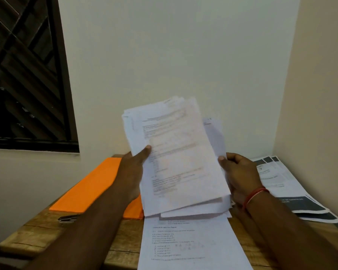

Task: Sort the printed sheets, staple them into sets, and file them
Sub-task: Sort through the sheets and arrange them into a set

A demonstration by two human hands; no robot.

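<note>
Nearest the viewer, a single printed sheet [191,246] lies flat on a rough wooden desk [47,230], with lines of small black text and a short list running down it. To its left, a small dark and silver object [67,218] sits on the desk, mostly hidden by the left forearm and too covered to identify. Above the flat sheet, both hands hold a loose stack of printed sheets [176,156] in the air over the middle of the desk. The stack is white, tilted back and leaning to the left, and its pages are fanned unevenly so that several corners and edges show. Its print is blurred and cannot be read. The left hand [133,168] pinches the stack's left edge, thumb on the front page and fingers out of sight behind. The right hand [240,176] grips the right edge with curled fingers and wears a red thread band [256,195] at the wrist. An orange folder [90,184] lies on the desk behind the left hand. At far right, overlapping sheets with dark bands [293,191] rest in the corner. Beyond are a pale wall [183,55] and a dark-framed window [28,75].
</note>
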